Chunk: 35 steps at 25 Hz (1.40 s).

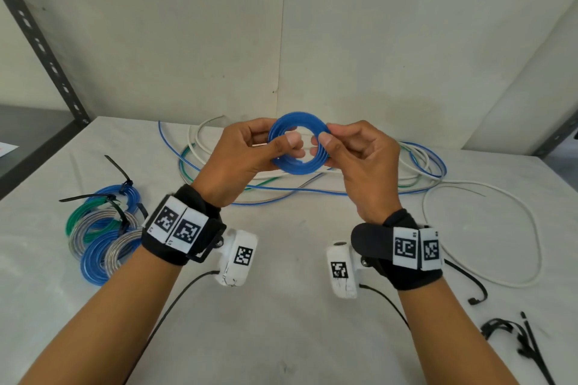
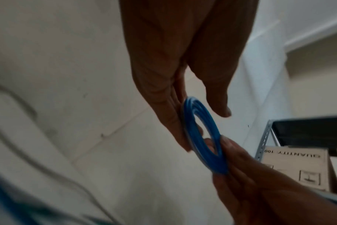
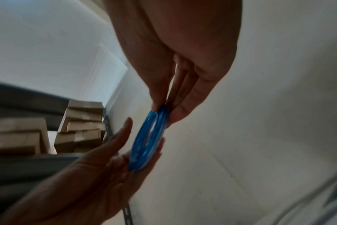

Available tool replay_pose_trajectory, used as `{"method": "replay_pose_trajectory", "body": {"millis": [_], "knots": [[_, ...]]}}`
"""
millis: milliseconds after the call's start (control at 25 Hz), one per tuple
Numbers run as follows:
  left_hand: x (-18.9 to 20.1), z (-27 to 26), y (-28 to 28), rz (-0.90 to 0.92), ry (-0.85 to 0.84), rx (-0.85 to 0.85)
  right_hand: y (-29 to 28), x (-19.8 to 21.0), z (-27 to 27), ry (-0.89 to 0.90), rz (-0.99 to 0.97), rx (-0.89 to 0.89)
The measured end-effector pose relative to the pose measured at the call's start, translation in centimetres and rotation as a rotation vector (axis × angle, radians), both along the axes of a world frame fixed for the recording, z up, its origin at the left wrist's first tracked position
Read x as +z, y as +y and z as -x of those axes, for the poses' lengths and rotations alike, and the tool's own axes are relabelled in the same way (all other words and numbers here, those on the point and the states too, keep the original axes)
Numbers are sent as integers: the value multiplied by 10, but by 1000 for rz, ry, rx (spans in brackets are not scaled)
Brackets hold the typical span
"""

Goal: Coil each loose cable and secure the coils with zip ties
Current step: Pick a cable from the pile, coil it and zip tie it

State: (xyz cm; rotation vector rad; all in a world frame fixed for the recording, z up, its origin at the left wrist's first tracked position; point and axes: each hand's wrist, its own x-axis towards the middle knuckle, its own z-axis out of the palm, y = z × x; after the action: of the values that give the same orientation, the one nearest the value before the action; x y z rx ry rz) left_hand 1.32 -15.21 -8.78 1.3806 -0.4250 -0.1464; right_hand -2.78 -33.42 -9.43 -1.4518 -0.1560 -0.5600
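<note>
Both hands hold a small blue cable coil (image 1: 297, 119) upright in the air above the white table (image 1: 281, 337). My left hand (image 1: 289, 144) pinches its left side, thumb in front and fingers behind. On the coil's right side, my right hand (image 1: 323, 142) pinches it the same way. The left wrist view shows the coil (image 2: 202, 137) edge-on between my left hand (image 2: 200, 112) and the right hand (image 2: 240, 167). In the right wrist view my right hand (image 3: 164, 109) pinches the coil (image 3: 144, 152), and the left hand (image 3: 106, 159) cups its lower part. No zip tie is visible on this coil.
Several finished coils (image 1: 103, 228), blue, green and grey with black zip ties, lie at the left. Loose blue, white and green cables (image 1: 406, 172) tangle behind the hands; a white cable loop (image 1: 500, 228) lies at the right. Spare black zip ties (image 1: 516, 337) lie front right. Cardboard boxes (image 3: 81, 129) fill side shelves.
</note>
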Motion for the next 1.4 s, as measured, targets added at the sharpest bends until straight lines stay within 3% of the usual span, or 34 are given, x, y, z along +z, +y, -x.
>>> {"method": "replay_pose_trajectory", "body": {"millis": [120, 240, 560, 800, 1080, 1400], "knots": [[4, -4, 12, -198, -82, -59, -9, 2, -1, 1, 123, 52], [7, -4, 20, -262, -70, -91, -12, 4, 0, -9, 195, 99], [8, -4, 21, -182, -77, -19, -9, 6, 3, -14, 334, 66], [9, -4, 20, -127, -53, 1, -1, 0, 3, -19, 257, -20], [7, -5, 20, -131, -55, -8, 0, 4, 5, 40, 220, 25], [19, 8, 1, -114, 166, -143, -15, 14, 19, 91, 264, 83]]}}
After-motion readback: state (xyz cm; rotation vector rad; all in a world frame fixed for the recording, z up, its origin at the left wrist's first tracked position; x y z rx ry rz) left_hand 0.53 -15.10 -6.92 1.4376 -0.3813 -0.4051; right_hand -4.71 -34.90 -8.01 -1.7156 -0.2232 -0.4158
